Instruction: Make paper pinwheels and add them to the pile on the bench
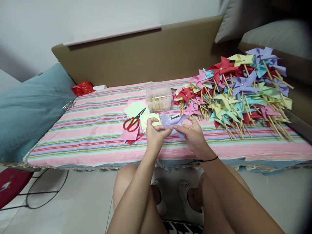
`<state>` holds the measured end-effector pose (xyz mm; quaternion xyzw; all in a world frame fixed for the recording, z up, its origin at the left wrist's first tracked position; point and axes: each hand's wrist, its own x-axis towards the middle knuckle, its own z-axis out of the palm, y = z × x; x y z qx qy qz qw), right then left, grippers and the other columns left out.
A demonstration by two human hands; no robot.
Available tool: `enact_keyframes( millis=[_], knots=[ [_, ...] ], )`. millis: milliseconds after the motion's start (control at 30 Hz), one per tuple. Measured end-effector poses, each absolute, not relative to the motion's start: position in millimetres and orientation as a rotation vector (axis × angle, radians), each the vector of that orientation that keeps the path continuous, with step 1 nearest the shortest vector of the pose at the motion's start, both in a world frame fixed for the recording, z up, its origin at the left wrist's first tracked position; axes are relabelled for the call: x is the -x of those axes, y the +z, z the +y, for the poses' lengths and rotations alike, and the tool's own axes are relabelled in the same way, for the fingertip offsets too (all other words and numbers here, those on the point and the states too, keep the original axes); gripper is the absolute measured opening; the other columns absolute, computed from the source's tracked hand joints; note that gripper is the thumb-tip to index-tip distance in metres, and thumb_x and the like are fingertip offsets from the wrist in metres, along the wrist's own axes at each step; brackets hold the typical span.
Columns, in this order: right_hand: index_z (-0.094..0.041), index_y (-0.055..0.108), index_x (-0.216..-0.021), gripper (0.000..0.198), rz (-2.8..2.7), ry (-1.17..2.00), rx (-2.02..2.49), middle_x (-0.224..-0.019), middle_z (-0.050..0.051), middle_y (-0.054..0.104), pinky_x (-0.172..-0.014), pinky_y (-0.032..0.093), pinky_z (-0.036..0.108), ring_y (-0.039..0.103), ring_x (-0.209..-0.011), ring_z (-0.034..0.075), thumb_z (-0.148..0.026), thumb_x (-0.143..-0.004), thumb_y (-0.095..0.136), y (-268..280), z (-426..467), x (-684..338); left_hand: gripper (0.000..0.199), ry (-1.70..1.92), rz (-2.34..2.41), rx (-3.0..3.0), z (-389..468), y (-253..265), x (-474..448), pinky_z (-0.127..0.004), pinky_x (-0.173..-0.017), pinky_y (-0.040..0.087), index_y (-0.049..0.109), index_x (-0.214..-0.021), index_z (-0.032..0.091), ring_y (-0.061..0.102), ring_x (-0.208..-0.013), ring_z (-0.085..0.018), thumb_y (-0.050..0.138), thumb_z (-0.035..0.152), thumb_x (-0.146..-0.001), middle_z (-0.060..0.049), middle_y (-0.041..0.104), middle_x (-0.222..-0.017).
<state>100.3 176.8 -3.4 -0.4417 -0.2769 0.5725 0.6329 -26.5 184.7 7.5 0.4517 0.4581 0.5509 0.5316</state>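
Note:
Between my two hands is a purple paper pinwheel (173, 123), its blades folded toward the middle. My left hand (156, 132) pinches its left side with thumb and finger. On the other side my right hand (194, 132) grips it, thumb pressed near the centre. No stick shows on this pinwheel. Just left of my left hand, red-handled scissors (133, 123) lie on cut paper squares (136, 109) in pale green and yellow. Pink and red paper pieces (129, 136) are below them. Behind my hands stands a clear plastic box (159, 87) with thin wooden sticks (158, 103) inside.
A large pile of finished pinwheels on sticks (240, 94) covers the right of the striped cloth (92, 130). A red plastic bag (83, 88) lies at the back left, near a blue cushion (34, 110). The brown backrest (136, 58) rises behind.

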Motion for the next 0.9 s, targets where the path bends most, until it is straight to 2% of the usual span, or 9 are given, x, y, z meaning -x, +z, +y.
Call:
enact_keyframes(
  millis=[233, 433, 600, 800, 900],
  knots=[
    [-0.026, 0.041, -0.096, 0.073, -0.571, 1.288, 1.047, -0.068, -0.006, 0.067, -0.064, 0.055, 0.031, 0.068, -0.063, 0.017, -0.025, -0.04, 0.088, -5.6, 179.1, -103.8, 0.07, 1.158, 1.029, -1.009, 186.4, 12.3, 31.5, -0.024, -0.06, 0.048, 0.038, -0.107, 0.022, 0.064, -0.056, -0.014, 0.084, 0.023, -0.053, 0.004, 0.067, -0.059],
    [-0.026, 0.042, -0.096, 0.071, -0.622, 1.357, 1.049, -0.072, -0.003, 0.07, -0.063, 0.055, 0.032, 0.068, -0.064, 0.018, -0.026, -0.042, 0.089, -4.5, 177.2, -101.8, 0.062, 1.206, 1.103, -1.041, 188.7, 9.4, 31.2, -0.023, -0.048, 0.044, 0.04, -0.102, 0.022, 0.058, -0.044, -0.014, 0.08, 0.025, -0.055, 0.006, 0.063, -0.054],
    [-0.025, 0.043, -0.099, 0.07, -0.672, 1.38, 1.045, -0.074, -0.004, 0.069, -0.06, 0.052, 0.027, 0.066, -0.065, 0.016, -0.025, -0.045, 0.088, -3.0, 175.4, -105.3, 0.059, 1.219, 1.156, -1.032, 190.2, 9.0, 33.4, -0.022, -0.047, 0.043, 0.038, -0.096, 0.023, 0.056, -0.042, -0.014, 0.079, 0.023, -0.053, 0.007, 0.061, -0.05],
    [-0.025, 0.039, -0.117, 0.084, -0.742, 1.336, 1.053, -0.061, -0.008, 0.063, -0.058, 0.048, 0.026, 0.06, -0.057, 0.014, -0.027, -0.048, 0.087, -2.3, 175.1, -107.9, 0.057, 1.185, 1.172, -1.105, 189.2, 9.7, 34.8, -0.018, -0.042, 0.036, 0.036, -0.092, 0.024, 0.048, -0.035, -0.01, 0.078, 0.022, -0.054, 0.012, 0.055, -0.043],
    [-0.024, 0.04, -0.119, 0.084, -0.743, 1.286, 1.062, -0.06, -0.007, 0.063, -0.057, 0.047, 0.026, 0.059, -0.056, 0.014, -0.028, -0.048, 0.086, -2.7, 175.7, -107.0, 0.057, 1.157, 1.158, -1.123, 188.7, 10.7, 34.5, -0.017, -0.041, 0.035, 0.035, -0.092, 0.024, 0.049, -0.036, -0.011, 0.078, 0.022, -0.054, 0.012, 0.055, -0.043]
  ],
)
